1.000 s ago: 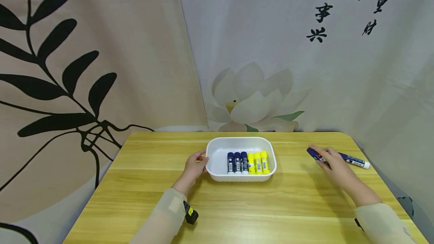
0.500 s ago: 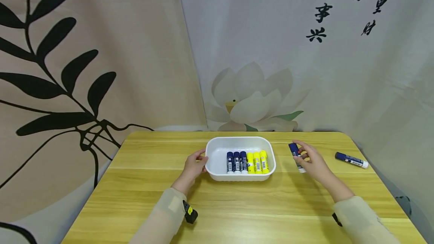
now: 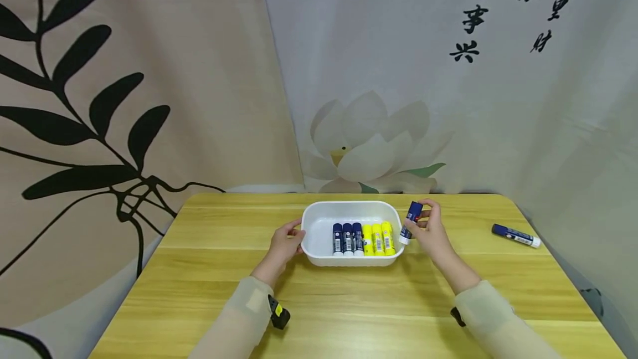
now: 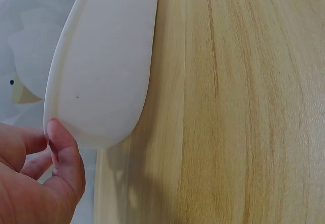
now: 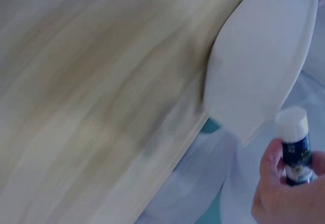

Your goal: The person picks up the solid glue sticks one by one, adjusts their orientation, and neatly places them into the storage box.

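Note:
My left hand (image 3: 284, 245) pinches the left rim of a white plastic tray (image 3: 319, 212), thumb outside the wall in the left wrist view. Inside the tray lie three navy glue sticks (image 3: 348, 239) and three yellow glue sticks (image 3: 378, 239), side by side in one row. At the tray's right end my right hand (image 3: 432, 231) grips another navy glue stick (image 3: 411, 220), tilted, its navy end up and its white end down by the rim. In the right wrist view that glue stick (image 5: 296, 150) shows between thumb and fingers, close to the tray wall (image 5: 259, 56).
One more navy glue stick (image 3: 515, 235) lies on the right side of the wooden table (image 3: 349, 314). A printed cloth (image 3: 224, 71) hangs right behind the table's back edge.
My right hand has carried a navy glue stick leftward from the right side of the table to the tray's right rim. The left hand stays on the tray.

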Available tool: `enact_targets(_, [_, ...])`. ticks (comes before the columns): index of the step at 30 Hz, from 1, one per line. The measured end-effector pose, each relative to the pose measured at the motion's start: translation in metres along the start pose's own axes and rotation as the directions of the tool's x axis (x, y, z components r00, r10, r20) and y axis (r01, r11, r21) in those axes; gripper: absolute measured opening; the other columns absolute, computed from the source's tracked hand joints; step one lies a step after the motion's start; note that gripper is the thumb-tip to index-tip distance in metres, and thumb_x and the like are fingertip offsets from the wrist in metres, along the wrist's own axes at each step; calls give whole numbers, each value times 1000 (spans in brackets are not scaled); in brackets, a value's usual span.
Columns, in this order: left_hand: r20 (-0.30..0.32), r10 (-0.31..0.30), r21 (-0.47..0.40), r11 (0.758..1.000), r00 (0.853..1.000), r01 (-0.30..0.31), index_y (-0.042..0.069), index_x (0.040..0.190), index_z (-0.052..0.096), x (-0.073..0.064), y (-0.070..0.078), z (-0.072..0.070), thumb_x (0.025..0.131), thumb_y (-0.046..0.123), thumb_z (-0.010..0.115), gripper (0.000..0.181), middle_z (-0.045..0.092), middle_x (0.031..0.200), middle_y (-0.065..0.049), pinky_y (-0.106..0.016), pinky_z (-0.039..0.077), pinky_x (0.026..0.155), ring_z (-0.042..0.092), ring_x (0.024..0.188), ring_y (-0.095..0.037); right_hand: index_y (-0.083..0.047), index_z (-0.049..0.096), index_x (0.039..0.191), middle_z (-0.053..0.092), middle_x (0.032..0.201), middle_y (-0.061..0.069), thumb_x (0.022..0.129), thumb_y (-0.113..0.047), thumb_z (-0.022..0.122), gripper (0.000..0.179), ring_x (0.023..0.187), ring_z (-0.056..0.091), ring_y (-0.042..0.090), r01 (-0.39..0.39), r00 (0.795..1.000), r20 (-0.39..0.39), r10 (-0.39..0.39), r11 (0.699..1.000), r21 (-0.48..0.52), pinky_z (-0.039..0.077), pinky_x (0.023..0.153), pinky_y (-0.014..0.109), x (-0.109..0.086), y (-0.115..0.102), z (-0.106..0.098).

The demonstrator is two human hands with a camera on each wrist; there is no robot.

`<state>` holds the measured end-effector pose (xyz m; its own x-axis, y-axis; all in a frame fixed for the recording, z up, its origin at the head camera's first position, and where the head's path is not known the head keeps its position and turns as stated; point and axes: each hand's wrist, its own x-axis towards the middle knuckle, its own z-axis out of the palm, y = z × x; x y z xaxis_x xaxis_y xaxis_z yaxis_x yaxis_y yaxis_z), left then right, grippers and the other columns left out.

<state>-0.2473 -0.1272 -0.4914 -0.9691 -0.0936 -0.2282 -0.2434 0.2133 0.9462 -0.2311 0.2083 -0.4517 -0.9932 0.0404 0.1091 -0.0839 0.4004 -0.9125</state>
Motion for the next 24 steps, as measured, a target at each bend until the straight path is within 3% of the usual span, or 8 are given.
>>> enact_targets(4, [1,0,-1,1000,1000,0,8,135,52,-1,1,1,95,10,56,40,48,98,-10,-22,51,58,50,63,-11,-5,22,136,42,112,20,92,-6,60,59,91,51,28,48,998,-39,-49,999,-21,48,70,20,-1,-8,17])
enact_targets(8, [-7,-3,-3,1000,1000,3,9,135,52,-1,1,0,95,10,56,40,48,98,-10,-21,50,57,50,62,-11,-9,25,135,45,112,19,90,-6,62,58,92,51,28,46,999,-16,-46,999,-3,47,77,25,-3,-16,40])
enact_targets(18, [0,-2,3,1000,1000,2,9,135,52,1,0,1,95,10,56,40,46,97,-9,-21,50,58,49,63,-11,-8,36,128,51,96,17,83,-3,71,58,76,54,21,149,989,-3,-149,987,53,47,65,21,-5,-35,101])
enact_targets(24, [-3,2,2,1000,1000,-2,8,135,52,0,0,2,95,10,56,40,47,97,-9,-25,52,60,50,63,-12,-8,34,129,50,92,14,84,-6,70,58,74,51,18,82,995,51,-83,996,24,46,65,23,-2,-41,125])
